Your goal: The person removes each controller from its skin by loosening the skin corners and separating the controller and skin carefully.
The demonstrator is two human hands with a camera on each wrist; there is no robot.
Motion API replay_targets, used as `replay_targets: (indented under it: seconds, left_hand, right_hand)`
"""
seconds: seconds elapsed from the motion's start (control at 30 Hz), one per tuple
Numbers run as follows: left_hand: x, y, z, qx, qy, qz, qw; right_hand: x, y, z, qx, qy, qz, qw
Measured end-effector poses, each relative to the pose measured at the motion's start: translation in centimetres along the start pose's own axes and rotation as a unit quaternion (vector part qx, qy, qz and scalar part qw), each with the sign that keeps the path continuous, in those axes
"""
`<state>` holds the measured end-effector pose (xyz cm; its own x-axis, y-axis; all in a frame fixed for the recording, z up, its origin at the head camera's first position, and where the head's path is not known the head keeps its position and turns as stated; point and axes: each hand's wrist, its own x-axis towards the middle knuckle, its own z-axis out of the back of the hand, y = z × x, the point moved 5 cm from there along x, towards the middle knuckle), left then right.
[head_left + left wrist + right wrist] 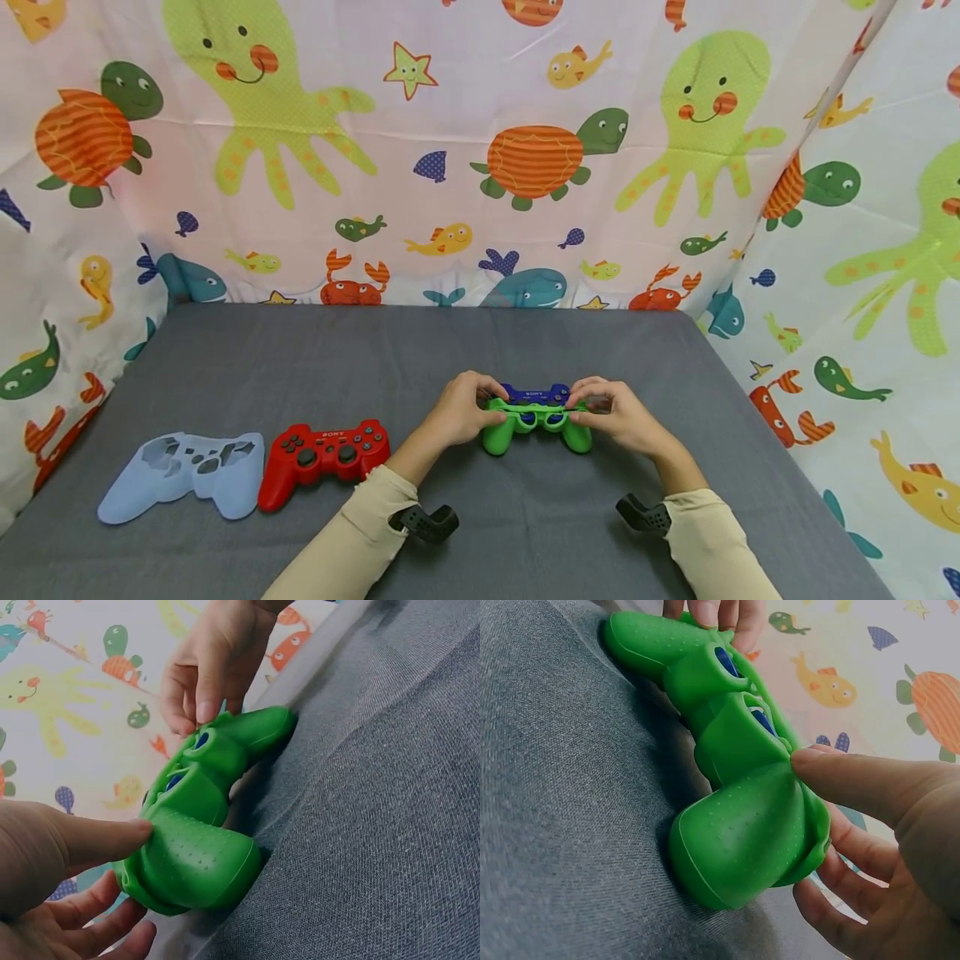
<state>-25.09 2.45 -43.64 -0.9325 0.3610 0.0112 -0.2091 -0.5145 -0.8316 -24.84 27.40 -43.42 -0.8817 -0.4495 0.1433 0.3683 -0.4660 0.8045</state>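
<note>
A dark blue game controller (536,397) sits partly inside a green silicone cover (496,439), its upper part bare and its grips enclosed. My left hand (462,408) pinches the cover's left side between thumb and fingers. On the opposite side, my right hand (621,415) pinches the cover too, thumb at its edge. Both wrist views show the green cover (199,862) bunched along its rim, with bits of blue controller (762,720) through the openings. The fingers behind the cover are partly hidden.
Left of my hands a red game controller (324,454) lies on the grey cloth-covered table (525,533). A light blue silicone cover (183,475) lies beside it. A curtain with sea animals (450,108) hangs behind the table. Each sleeve carries a black wrist device (427,523).
</note>
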Motion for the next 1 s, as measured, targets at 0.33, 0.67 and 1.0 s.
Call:
replay_targets:
  seconds: [0.33,0.67,1.0]
  left_hand:
    - [-0.2,-0.5,-0.3,0.016,-0.015,-0.004,0.9998]
    - [-1.6,0.7,-0.8,0.001,-0.039,-0.028,0.9988]
    - [-1.6,1.2,-1.5,0.060,0.041,-0.024,0.9971]
  right_hand:
    - [-0.1,-0.3,0.0,-0.013,-0.013,-0.016,1.000]
    - [-0.8,-1.1,-1.3,0.009,0.003,-0.031,0.999]
    - [-1.4,-1.4,-0.9,-0.039,0.086,-0.040,0.995]
